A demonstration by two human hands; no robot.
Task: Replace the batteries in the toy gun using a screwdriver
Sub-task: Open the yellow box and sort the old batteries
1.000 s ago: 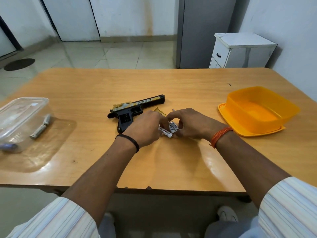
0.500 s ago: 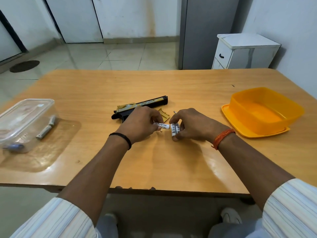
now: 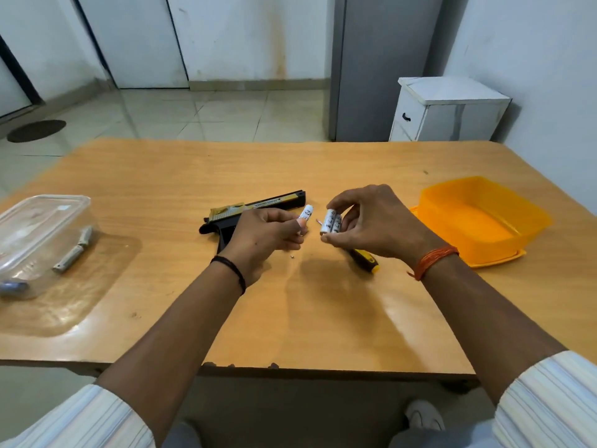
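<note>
A black and gold toy gun [image 3: 258,206] lies on its side on the wooden table [image 3: 290,318], its grip partly hidden behind my left hand [image 3: 261,236]. That hand pinches one white battery [image 3: 305,214] above the table. To its right my right hand [image 3: 371,221] holds two white batteries [image 3: 331,223] side by side, upright. A screwdriver with a black and yellow handle [image 3: 365,260] lies on the table below my right hand. A tiny screw [image 3: 292,257] rests between my hands.
A clear plastic box [image 3: 42,234] at the left stands on its clear lid and holds grey batteries. At the right an orange tub [image 3: 478,218] sits on its orange lid. A white cabinet [image 3: 449,108] stands beyond the table.
My hands have lifted off the table and moved apart. The left one has pulled a single battery away from the two in the right. The screwdriver handle has come into view.
</note>
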